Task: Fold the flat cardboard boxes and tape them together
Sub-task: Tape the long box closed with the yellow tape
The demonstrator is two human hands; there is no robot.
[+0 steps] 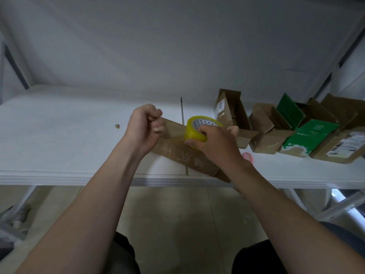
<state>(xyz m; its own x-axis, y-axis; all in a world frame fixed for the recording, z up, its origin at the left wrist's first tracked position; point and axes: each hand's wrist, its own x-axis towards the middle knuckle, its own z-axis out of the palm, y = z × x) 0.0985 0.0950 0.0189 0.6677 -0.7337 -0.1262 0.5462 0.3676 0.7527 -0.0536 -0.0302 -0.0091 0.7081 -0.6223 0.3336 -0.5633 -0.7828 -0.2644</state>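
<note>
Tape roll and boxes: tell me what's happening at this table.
A person is taping a box. The right hand grips the yellow tape roll while the left hand pinches the tape strip pulled out from it, stretched above the brown cardboard box lying at the front edge of the white table. A group of other boxes, brown and green, stands on its right side.

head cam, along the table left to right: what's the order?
cardboard scrap → left hand → yellow tape roll → upright brown box → green box → labelled brown box. The right hand overlaps the roll, so it is left out.
</note>
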